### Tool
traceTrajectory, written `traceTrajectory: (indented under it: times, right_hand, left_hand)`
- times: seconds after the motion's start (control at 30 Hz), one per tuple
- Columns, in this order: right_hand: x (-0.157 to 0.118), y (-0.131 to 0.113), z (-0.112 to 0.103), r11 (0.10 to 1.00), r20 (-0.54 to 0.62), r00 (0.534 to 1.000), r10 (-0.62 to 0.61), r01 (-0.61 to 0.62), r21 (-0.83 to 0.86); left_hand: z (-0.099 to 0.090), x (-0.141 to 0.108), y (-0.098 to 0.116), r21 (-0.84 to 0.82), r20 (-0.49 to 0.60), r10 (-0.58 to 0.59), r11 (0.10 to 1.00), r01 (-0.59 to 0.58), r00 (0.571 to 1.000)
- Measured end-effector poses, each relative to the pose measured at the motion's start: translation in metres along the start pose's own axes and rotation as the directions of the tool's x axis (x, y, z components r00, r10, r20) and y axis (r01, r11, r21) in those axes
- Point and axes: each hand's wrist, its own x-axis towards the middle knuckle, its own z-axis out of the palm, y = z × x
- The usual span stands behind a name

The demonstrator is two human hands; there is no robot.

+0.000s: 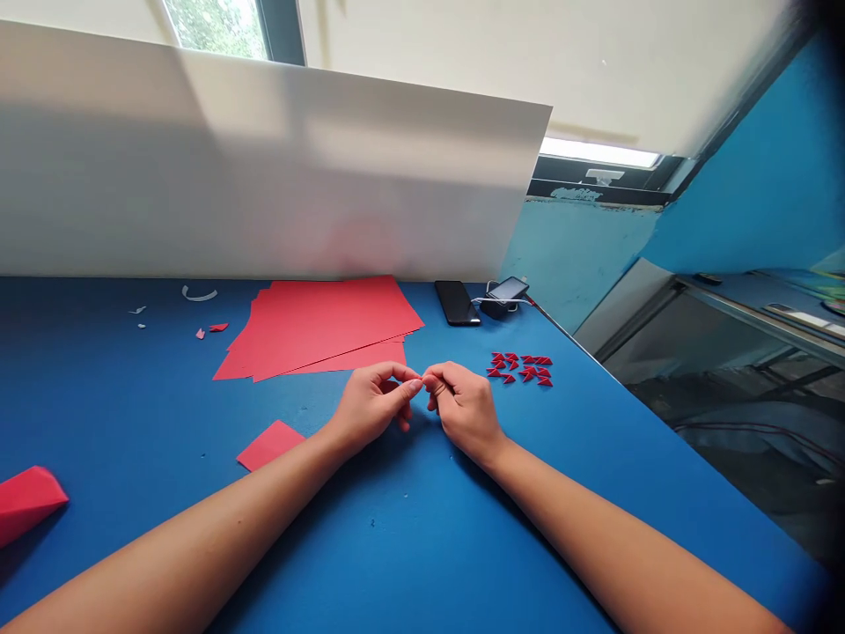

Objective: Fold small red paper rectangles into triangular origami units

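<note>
Left hand and right hand pinch what seems a tiny folded red paper piece between their fingertips.

Here's the blue worktop, and straight ahead of the left hand lies a fanned stack of red paper sheets! Just ahead of the right hand, a tight cluster of small folded red paper pieces. Beyond them, a black smartphone. Out left of the left hand, a red paper square and, further off, a folded red paper shape.
</note>
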Motion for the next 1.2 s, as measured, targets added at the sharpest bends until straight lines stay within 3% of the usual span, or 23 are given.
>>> traceTrajectory:
  times: [0.27,0.6,0.77,1.0,1.1,1.2]
  right_hand:
    - [-0.0011,0.0004,-0.0011,0.998,0.064,0.996,-0.06,0.06,0.003]
    - [-0.001,0.0033,0.0026,0.979,0.079,0.992,0.095,-0.108,0.174]
    - [-0.001,0.0034,0.0009,0.989,0.051,0.995,0.091,-0.096,0.109]
    - [-0.0035,0.0004,0.003,0.99,0.094,0.993,0.067,-0.078,0.119]
    - [-0.0045,0.0004,0.0046,0.997,0.055,0.998,0.038,-0.041,0.067]
    - [-0.0038,0.0004,0.0046,0.996,0.013,0.997,0.079,-0.08,0.043]
  left_hand:
    - [-0.0009,-0.002,0.0007,-0.041,0.035,0.026,0.999,-0.024,0.999]
    - [-0.0004,0.001,0.0013,-0.101,-0.002,0.014,0.995,-0.014,1.0]
    - [0.0005,0.0013,-0.0014,-0.025,0.021,-0.005,1.0,0.006,1.0]
    - [0.0003,0.0041,-0.0054,-0.003,-0.049,-0.018,1.0,0.017,0.999]
    - [0.0011,0.0048,-0.0058,0.016,-0.067,-0.015,1.0,0.016,0.998]
    - [0.0012,0.0049,-0.006,-0.003,-0.072,-0.014,1.0,0.014,0.997]
